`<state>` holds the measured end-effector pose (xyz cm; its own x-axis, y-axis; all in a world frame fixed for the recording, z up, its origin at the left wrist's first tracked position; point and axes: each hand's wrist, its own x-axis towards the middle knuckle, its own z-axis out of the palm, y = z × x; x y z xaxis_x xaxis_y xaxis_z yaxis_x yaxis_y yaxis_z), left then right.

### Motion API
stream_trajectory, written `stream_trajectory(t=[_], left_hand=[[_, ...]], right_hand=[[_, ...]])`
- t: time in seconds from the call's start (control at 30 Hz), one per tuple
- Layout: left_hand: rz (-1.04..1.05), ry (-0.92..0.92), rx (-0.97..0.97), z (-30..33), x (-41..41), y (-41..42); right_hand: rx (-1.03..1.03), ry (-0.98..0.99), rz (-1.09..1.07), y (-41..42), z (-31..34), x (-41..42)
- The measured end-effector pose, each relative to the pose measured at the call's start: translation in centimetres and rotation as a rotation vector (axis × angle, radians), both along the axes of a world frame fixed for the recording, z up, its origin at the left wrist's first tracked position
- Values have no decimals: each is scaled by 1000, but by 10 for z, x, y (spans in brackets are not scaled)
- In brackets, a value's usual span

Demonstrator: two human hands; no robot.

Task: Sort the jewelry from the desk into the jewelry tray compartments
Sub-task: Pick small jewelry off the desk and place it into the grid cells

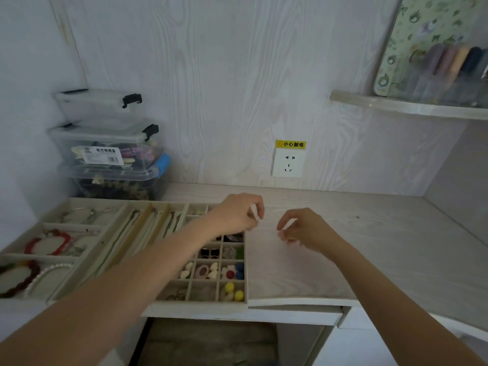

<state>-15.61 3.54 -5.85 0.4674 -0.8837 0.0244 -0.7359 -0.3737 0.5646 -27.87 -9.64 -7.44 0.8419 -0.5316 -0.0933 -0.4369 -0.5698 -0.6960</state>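
The beige jewelry tray point(200, 304) lies on the left of the desk point(356, 249). Its wide left compartments hold a red bracelet point(47, 241), a dark bead bracelet point(19, 280) and a pearl strand point(51, 272). Thin necklaces point(120, 237) lie in the long slots. The small grid holds dark rings point(210, 252), pale earrings point(212, 270) and yellow balls point(234, 291). My left hand point(237, 215) hovers over the tray's far right corner, fingertips pinched together. My right hand point(301, 229) hovers over the bare desk beside it, fingers curled. Whether either holds a small piece is unclear.
Three clear plastic storage boxes point(105, 143) are stacked against the wall behind the tray. A wall socket point(287, 163) with a yellow warning label sits above the desk. A corner shelf point(412, 108) hangs at upper right. The desk's front edge point(298, 302) runs just below the tray.
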Motion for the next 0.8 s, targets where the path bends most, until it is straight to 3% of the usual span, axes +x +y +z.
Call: stream_trajectory(t=[0.27, 0.43, 0.8], left_hand=[[123, 123, -75, -3, 55, 19], [186, 158, 1, 1, 62, 18], [283, 150, 179, 4, 56, 12]], right_hand=[[95, -121, 69, 3, 14, 54], [241, -41, 6, 7, 25, 65], [238, -47, -1, 2, 79, 67]])
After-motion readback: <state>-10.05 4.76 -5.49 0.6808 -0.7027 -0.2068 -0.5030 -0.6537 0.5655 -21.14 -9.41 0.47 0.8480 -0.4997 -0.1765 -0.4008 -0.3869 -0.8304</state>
